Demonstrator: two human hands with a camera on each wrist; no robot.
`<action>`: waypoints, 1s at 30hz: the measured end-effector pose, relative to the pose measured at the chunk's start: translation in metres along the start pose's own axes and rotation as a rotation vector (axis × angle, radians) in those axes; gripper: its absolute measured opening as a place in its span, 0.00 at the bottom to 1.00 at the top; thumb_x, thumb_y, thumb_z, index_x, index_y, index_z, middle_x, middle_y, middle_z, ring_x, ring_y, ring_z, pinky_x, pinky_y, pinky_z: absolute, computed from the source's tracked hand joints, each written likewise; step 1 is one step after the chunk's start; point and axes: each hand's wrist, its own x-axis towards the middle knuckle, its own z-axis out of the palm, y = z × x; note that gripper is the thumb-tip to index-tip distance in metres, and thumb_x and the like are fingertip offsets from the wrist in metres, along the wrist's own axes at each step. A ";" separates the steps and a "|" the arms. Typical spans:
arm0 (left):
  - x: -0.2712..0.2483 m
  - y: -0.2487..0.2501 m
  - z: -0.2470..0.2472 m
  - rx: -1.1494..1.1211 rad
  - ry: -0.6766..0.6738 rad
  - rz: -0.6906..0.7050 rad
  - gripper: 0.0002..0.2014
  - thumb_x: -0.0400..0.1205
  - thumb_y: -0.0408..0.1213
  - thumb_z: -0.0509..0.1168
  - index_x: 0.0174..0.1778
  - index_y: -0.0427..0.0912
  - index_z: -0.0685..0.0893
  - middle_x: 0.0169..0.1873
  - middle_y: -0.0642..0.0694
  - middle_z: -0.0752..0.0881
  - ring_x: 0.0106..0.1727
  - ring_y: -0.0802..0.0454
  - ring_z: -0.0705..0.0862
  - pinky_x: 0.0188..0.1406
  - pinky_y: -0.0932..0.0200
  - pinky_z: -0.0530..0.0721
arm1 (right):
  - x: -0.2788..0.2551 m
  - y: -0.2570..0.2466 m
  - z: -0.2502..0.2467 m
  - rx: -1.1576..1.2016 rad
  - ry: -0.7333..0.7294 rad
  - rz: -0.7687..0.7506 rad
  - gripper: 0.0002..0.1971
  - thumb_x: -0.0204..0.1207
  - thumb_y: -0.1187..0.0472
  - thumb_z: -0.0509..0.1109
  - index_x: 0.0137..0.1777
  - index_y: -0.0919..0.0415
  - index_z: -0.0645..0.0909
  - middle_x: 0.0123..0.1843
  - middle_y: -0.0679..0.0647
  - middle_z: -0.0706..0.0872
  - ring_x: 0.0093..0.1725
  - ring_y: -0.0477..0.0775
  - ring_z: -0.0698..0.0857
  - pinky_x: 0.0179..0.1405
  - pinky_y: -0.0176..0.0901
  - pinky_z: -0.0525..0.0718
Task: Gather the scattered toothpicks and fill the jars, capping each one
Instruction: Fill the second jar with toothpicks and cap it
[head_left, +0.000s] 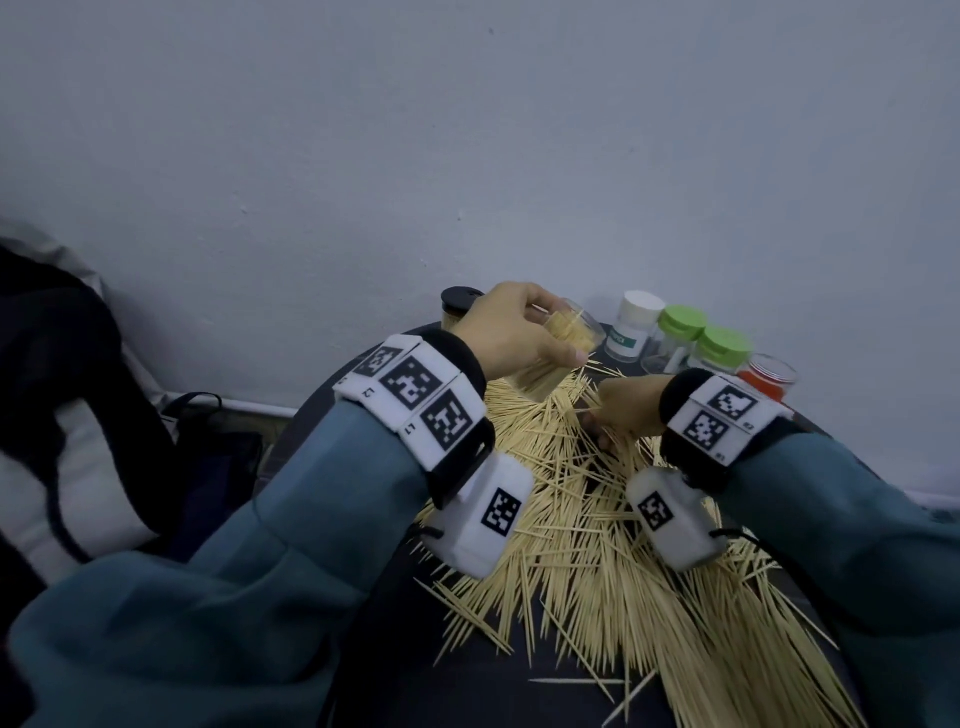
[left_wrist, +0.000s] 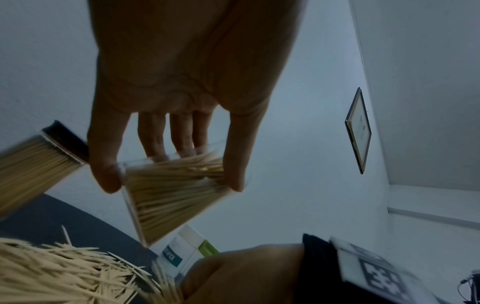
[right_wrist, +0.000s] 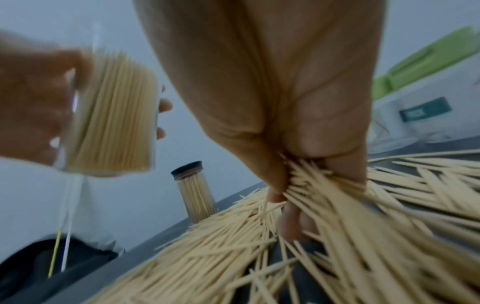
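Teal sleeves (head_left: 291, 525) fill the bottom of the head view, each wrist strapped with a white band of black square markers (head_left: 415, 395). Past them, a big heap of pale wooden toothpicks (head_left: 587, 561) is spread all over the dark round table (head_left: 519, 696), pretty much a haystack.

The left hand (head_left: 511, 330) is up off the table, with fingers and thumb wrapped round a clear plastic jar (head_left: 569, 332) that's packed with toothpicks. The jar is tilted, with its open mouth facing the camera and no cap on it. In the left wrist view you can see the fingertips (left_wrist: 106, 179) clamped on both sides of it.

The right hand (head_left: 626, 410) is down in the heap, fingers curled, pinching a bunch of toothpicks (right_wrist: 317, 185) between thumb and fingers. It's blurry, so I can't say how many.

Against the grey wall at the back edge of the table:
- a clear jar with a black cap (head_left: 457, 306), upright and full of toothpicks, just behind the left hand
- a white-capped jar with a teal label (head_left: 636, 325)
- two clear jars with green lids (head_left: 701, 338) side by side
- a clear container with something orange-red inside (head_left: 769, 379) on the far right

A dark bag with a white panel (head_left: 67, 415) sits off to the left of the table.
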 end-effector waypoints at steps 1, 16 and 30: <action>0.000 0.000 0.001 0.002 -0.002 -0.003 0.27 0.69 0.32 0.78 0.65 0.40 0.79 0.59 0.43 0.82 0.62 0.47 0.81 0.65 0.47 0.80 | 0.001 0.005 -0.002 0.157 -0.055 0.026 0.12 0.85 0.67 0.53 0.46 0.67 0.76 0.37 0.55 0.77 0.35 0.49 0.76 0.34 0.36 0.76; -0.004 -0.006 0.020 0.104 -0.102 -0.025 0.27 0.69 0.33 0.77 0.64 0.43 0.79 0.56 0.46 0.83 0.61 0.48 0.81 0.64 0.50 0.79 | -0.015 0.048 0.004 1.411 0.038 -0.362 0.14 0.85 0.71 0.45 0.45 0.63 0.72 0.29 0.51 0.68 0.25 0.43 0.68 0.24 0.31 0.73; -0.008 -0.011 0.031 0.215 -0.251 -0.056 0.24 0.70 0.35 0.76 0.61 0.52 0.80 0.50 0.57 0.78 0.56 0.56 0.78 0.68 0.45 0.76 | -0.040 0.031 -0.021 1.803 0.335 -0.668 0.14 0.86 0.71 0.44 0.43 0.60 0.66 0.31 0.51 0.65 0.20 0.41 0.67 0.21 0.29 0.69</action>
